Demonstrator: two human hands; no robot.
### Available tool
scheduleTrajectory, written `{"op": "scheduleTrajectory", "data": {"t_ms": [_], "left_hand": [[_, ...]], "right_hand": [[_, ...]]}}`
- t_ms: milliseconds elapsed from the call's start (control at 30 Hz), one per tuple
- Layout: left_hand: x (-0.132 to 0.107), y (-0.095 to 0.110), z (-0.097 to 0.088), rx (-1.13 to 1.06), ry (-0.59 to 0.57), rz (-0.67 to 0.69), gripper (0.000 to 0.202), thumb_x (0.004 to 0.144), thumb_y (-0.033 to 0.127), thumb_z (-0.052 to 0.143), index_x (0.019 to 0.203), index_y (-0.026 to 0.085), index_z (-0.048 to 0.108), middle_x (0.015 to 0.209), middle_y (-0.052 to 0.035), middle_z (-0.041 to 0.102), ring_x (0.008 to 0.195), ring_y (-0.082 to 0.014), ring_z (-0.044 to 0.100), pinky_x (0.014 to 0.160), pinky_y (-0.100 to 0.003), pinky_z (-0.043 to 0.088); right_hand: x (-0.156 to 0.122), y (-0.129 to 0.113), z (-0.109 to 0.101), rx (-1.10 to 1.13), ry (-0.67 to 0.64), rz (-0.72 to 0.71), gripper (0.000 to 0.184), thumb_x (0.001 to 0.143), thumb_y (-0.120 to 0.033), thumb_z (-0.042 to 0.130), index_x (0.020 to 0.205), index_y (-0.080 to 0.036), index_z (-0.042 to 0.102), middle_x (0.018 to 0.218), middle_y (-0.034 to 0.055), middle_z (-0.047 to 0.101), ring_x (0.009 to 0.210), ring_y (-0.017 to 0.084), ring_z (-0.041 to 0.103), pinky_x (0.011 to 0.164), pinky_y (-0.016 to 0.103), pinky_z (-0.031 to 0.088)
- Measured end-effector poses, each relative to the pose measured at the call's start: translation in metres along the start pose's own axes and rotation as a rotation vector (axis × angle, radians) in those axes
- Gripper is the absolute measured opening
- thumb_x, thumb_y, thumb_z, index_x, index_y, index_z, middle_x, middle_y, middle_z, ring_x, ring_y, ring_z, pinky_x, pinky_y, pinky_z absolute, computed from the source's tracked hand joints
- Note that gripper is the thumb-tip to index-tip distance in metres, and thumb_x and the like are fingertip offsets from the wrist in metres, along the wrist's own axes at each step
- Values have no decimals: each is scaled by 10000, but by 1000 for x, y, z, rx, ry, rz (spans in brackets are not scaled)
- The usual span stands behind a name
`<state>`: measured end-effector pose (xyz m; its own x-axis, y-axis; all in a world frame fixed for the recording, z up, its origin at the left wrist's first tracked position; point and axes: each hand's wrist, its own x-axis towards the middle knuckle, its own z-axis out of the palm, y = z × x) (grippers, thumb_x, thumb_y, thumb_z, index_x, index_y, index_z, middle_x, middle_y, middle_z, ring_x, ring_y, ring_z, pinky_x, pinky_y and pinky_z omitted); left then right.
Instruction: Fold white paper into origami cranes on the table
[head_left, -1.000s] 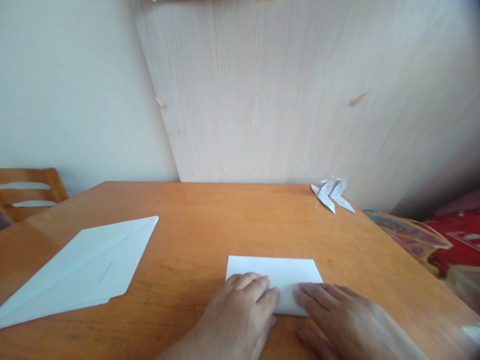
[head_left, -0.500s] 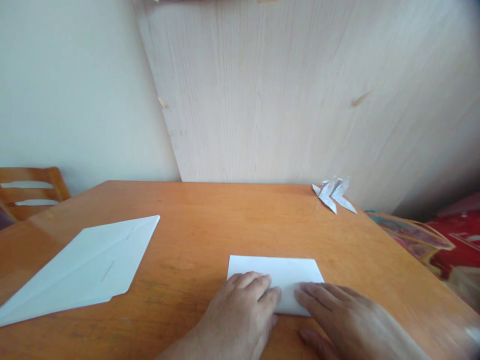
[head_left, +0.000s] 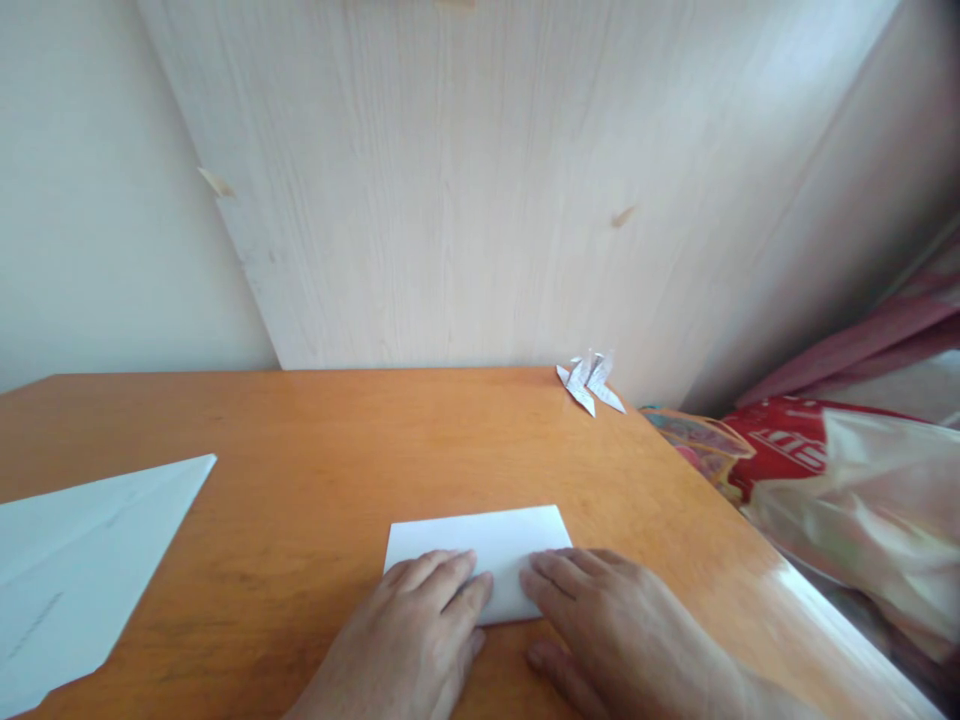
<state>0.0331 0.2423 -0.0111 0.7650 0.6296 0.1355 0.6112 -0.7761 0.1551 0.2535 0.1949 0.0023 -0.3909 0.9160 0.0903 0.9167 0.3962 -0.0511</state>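
A folded sheet of white paper (head_left: pixel 499 550) lies flat on the wooden table near its front edge. On its left part rests my left hand (head_left: pixel 416 620), fingers stretched out flat over the paper and the thumb by its near edge. My right hand (head_left: pixel 611 615) covers the right part of the paper, its fingers extended and lying flat, with the thumb on the table just below the near edge. Between my two hands a strip of the paper shows. The paper's near corners are hidden under the hands.
Larger white paper sheets (head_left: pixel 90 560) lie on the table at the left. Folded paper figures (head_left: pixel 589 382) stand at the back right corner. A pale wooden board (head_left: pixel 450 200) rises behind the table (head_left: pixel 322 440). Bags (head_left: pixel 862 500) are beyond the right edge.
The view has turned to the right, so the table and paper sit further left. My hands remain flat on the folded paper in nearly the same pose.
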Motion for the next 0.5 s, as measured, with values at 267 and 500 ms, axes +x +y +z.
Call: {"op": "scheduleTrajectory", "data": {"t_ms": [267,500], "left_hand": [[-1,-1,-2,1,35,21,411,854,71,485,1200,192,670,1304,-84,671,1177,-273,631,999,-455,546],[-3,-4,2,44,42,36,424,862,80,471,1224,197,658,1323,-83,659,1188,-272,623,992,-457,550]], "right_hand": [[4,-2,-5,5,-78,16,246,830,-327,672,1022,-180,715,1002,82,738,877,280,708,786,397,575],[2,-2,-3,-41,-73,-12,278,840,-360,674,1038,-173,729,1065,102,743,907,296,711,790,412,584]]}}
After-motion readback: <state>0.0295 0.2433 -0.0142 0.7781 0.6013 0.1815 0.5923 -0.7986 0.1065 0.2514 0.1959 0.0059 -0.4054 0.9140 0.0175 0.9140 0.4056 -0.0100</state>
